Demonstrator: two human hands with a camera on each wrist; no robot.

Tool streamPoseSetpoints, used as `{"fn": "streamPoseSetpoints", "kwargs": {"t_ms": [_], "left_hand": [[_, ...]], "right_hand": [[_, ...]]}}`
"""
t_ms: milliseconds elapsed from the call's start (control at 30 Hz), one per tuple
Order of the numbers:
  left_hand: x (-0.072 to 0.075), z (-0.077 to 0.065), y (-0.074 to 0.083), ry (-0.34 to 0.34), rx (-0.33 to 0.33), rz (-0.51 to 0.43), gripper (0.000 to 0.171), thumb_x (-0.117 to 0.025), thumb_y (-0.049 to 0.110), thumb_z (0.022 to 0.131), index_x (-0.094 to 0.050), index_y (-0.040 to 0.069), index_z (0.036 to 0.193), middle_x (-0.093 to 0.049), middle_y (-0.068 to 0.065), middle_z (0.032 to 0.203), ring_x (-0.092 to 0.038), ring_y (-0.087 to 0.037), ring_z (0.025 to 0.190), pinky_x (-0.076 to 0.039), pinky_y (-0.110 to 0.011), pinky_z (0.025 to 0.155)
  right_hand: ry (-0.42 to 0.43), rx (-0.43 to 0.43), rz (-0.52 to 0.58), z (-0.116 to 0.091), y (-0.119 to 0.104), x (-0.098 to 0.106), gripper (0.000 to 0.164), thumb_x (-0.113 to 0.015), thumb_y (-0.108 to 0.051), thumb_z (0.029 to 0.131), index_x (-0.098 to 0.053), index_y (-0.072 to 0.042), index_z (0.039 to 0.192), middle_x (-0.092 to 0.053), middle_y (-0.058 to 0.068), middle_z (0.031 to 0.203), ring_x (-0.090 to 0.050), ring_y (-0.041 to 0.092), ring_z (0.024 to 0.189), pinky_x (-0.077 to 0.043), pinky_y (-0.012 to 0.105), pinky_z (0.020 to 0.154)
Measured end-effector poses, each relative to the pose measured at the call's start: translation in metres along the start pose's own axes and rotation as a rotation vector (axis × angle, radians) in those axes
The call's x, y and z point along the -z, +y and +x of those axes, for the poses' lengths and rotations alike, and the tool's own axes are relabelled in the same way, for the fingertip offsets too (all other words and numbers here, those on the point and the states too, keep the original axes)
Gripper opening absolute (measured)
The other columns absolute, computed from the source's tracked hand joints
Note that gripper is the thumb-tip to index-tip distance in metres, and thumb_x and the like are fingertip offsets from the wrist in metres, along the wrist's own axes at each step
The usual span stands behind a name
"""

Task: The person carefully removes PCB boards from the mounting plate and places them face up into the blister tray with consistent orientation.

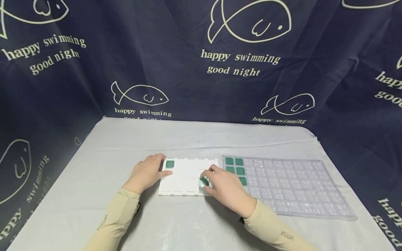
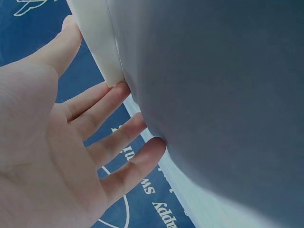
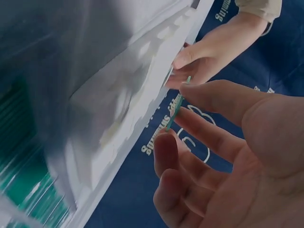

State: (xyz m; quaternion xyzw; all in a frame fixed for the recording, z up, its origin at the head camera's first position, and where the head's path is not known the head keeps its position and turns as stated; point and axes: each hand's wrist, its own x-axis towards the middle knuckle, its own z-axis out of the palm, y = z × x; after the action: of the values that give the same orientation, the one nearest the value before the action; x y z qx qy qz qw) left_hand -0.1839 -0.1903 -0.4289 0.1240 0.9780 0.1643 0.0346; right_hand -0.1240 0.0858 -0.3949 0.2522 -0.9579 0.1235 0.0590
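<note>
A flat white board [image 1: 185, 176] with notched edges lies on the table. One green square tile [image 1: 170, 164] sits at its far left corner. My left hand [image 1: 146, 173] rests at the board's left edge, thumb on top; in the left wrist view its fingers [image 2: 109, 142] are fairly straight, the tips touching the edge and the table. Above the board's right part, my right hand [image 1: 226, 188] pinches another green square tile [image 1: 204, 182] between thumb and fingers. Seen edge-on in the right wrist view, that thin tile [image 3: 175, 113] is tilted, apart from the board.
A clear plastic tray [image 1: 301, 186] of many small compartments lies right of the board. Several green tiles [image 1: 240, 170] fill compartments at its left end. A white cloth [image 1: 182, 223] covers the table; a dark blue curtain [image 1: 188, 45] with fish prints hangs behind and beside it.
</note>
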Motion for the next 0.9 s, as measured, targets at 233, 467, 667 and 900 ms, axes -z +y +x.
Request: {"fn": "streamPoseSetpoints", "kwargs": {"t_ms": [233, 467, 667, 900], "left_hand": [[0.000, -0.001, 0.001, -0.002, 0.007, -0.012, 0.060, -0.073, 0.049, 0.090, -0.058, 0.009, 0.134, -0.065, -0.012, 0.136, -0.061, -0.035, 0.125, -0.050, -0.058, 0.095], [-0.002, 0.000, 0.000, 0.001, 0.012, -0.009, 0.060, -0.073, 0.049, 0.090, -0.059, 0.010, 0.133, -0.066, -0.011, 0.135, -0.061, -0.035, 0.124, -0.050, -0.058, 0.095], [-0.003, 0.001, 0.000, 0.002, 0.014, -0.011, 0.061, -0.074, 0.049, 0.089, -0.059, 0.010, 0.133, -0.066, -0.011, 0.134, -0.062, -0.034, 0.123, -0.051, -0.057, 0.094], [-0.002, 0.001, -0.001, -0.003, 0.020, -0.019, 0.060, -0.074, 0.049, 0.090, -0.059, 0.011, 0.133, -0.066, -0.011, 0.135, -0.061, -0.034, 0.124, -0.050, -0.058, 0.095]], "right_hand": [[0.007, -0.022, -0.032, -0.011, 0.016, 0.005, 0.028, -0.085, -0.022, 0.081, -0.074, -0.020, 0.106, -0.065, -0.003, 0.090, -0.054, 0.007, 0.064, -0.037, 0.020, 0.048], [0.017, -0.058, -0.028, -0.023, 0.030, 0.009, 0.029, -0.088, -0.019, 0.078, -0.074, -0.018, 0.104, -0.066, -0.002, 0.089, -0.054, 0.007, 0.065, -0.040, 0.019, 0.050], [-0.018, -0.128, -0.026, -0.031, 0.039, 0.013, 0.029, -0.087, -0.020, 0.080, -0.074, -0.020, 0.105, -0.071, -0.001, 0.101, -0.065, 0.011, 0.073, -0.048, 0.024, 0.054], [-0.007, -0.150, -0.044, -0.042, 0.052, 0.015, 0.030, -0.087, -0.020, 0.079, -0.074, -0.022, 0.106, -0.070, -0.004, 0.098, -0.061, 0.007, 0.071, -0.049, 0.026, 0.054]]}}
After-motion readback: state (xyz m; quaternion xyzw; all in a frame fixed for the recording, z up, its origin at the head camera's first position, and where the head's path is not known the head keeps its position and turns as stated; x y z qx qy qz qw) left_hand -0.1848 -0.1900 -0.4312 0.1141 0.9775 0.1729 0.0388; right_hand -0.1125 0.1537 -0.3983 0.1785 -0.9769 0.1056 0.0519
